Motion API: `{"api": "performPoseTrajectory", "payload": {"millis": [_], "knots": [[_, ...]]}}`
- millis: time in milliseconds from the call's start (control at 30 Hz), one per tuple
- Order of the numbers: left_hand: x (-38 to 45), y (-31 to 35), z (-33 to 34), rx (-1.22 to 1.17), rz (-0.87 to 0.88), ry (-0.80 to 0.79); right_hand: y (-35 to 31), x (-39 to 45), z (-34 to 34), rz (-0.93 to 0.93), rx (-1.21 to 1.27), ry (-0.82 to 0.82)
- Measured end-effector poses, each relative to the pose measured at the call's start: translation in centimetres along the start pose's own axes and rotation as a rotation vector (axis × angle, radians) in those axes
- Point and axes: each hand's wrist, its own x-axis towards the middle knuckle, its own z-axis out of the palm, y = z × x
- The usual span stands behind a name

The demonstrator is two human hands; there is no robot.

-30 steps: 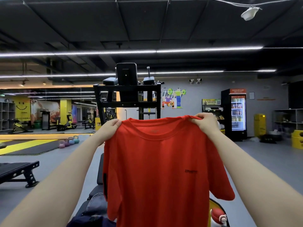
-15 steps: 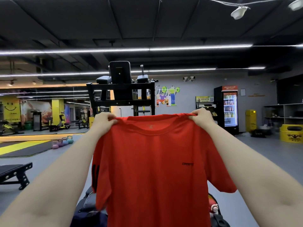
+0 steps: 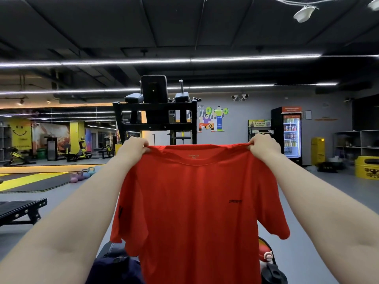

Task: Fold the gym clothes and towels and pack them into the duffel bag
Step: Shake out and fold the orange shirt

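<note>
So, in the head view, the only one there is, a red t-shirt (image 3: 196, 212) is held up at arm's length, spread flat and hanging straight down in front of the camera. Each shoulder seam is pinched: the left hand (image 3: 133, 147) is curled round the fabric at the left shoulder, the right hand (image 3: 264, 145) is bunched on the right one, and the neckline is stretched taut between them. Both sleeves are left dangling loose. The step in hand looks like the shake-out before the fold itself, so no fold has been made in this shirt yet, as far as can be judged. Below the hem, a dark bag or cloth (image 3: 117, 267) is half hidden, and a red-capped bottle (image 3: 265, 255) is seen just to the right of it; whether that dark thing is the duffel can't be told. Next, the shirt would probably need to be lowered onto something flat, or the sleeves tucked in and the body doubled over in mid-air. No table is shown under it, only a black bench (image 3: 20, 210) well off to the left.
</note>
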Motion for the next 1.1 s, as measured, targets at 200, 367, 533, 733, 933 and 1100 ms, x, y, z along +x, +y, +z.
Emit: {"api": "performPoseTrajectory", "payload": {"millis": [200,367,533,733,933,1100], "knots": [[-0.2,1.0,0.4,-0.016,-0.079,0.017,-1.2,-0.4,-0.2,0.108,0.089,0.018],[-0.5,3.8,0.2,-0.601,-0.38,-0.09,-3.1,-0.8,-0.3,0.291,0.387,-0.076],[-0.9,6.3,0.3,-1.148,-0.406,-0.262,-5.3,-1.0,-0.1,0.447,1.046,-0.319],[0.2,5.0,1.8,-0.822,-0.286,-0.057,-5.6,-1.0,0.9,0.194,0.883,-0.415],[-0.4,5.2,1.9,-0.652,-0.24,0.127,-5.4,-2.2,0.5,0.014,0.527,-0.107],[-0.9,4.4,1.7,-0.594,-0.228,0.124,-4.8,-3.2,0.4,0.032,0.446,-0.021]]}}
